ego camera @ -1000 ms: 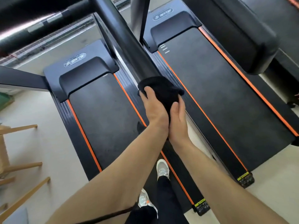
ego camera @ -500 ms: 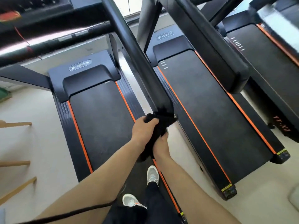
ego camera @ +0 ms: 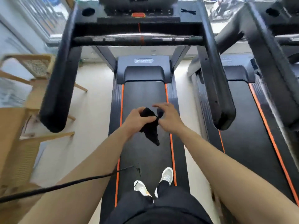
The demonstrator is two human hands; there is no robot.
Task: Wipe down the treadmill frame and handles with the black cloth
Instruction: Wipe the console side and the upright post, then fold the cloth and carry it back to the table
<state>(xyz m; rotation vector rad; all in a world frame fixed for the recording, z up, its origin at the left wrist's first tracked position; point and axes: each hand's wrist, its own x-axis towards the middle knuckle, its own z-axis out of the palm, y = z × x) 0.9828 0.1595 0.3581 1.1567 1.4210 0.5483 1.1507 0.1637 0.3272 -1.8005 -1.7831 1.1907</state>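
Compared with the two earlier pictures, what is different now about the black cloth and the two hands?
The black cloth has come off the right handrail: earlier both hands wrapped it around that bar, now they hold it free in the air over the belt, its end hanging down. The left hand and right hand both still grip it. The view also turned to face the console.

Both bare forearms are reaching forward toward twelve o'clock, converging near the middle of the view. The left hand point(ego camera: 136, 118) is curling its fingers closed, knuckles up, pinching the black cloth point(ego camera: 150, 126), which is hanging down toward six o'clock. The right hand point(ego camera: 168, 116) is sitting just beside it at three o'clock, thumb and forefinger gripping the cloth's upper edge, remaining fingers spreading loosely. Both wrists are staying fairly straight.
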